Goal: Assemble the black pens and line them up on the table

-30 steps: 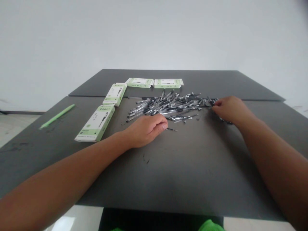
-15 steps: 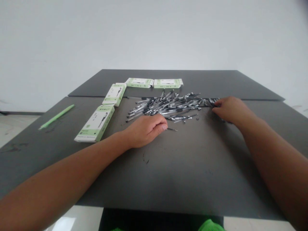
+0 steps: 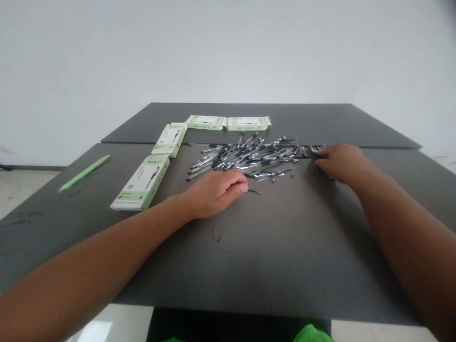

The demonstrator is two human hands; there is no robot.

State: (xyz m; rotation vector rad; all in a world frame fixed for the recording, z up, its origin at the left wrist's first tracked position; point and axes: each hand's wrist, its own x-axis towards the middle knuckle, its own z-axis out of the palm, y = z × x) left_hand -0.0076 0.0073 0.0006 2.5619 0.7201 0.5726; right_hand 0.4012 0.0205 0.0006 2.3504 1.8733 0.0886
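Note:
My left hand (image 3: pixel 219 192) rests on the table with its fingers closed. From its thumb side pokes a thin dark tip with a metal end, which looks like a pen refill (image 3: pixel 255 192). Just beyond that hand lies a large loose pile of clear and black pens (image 3: pixel 245 154). At the pile's right end, my right hand (image 3: pixel 338 161) bends over a group of dark and silver pen parts (image 3: pixel 316 151). Its thumb and fingers come together at those parts, and its palm hides what they grip.
Green and white pen boxes lie left of and behind the pile, the nearest box (image 3: pixel 142 183) beside my left forearm. A light green stick (image 3: pixel 84 173) lies at far left. Two dark tables (image 3: pixel 256 247) meet at a seam behind the pile.
The fingers of my right hand have shifted very slightly over the pen parts. My left hand, the pile and the boxes have stayed in place.

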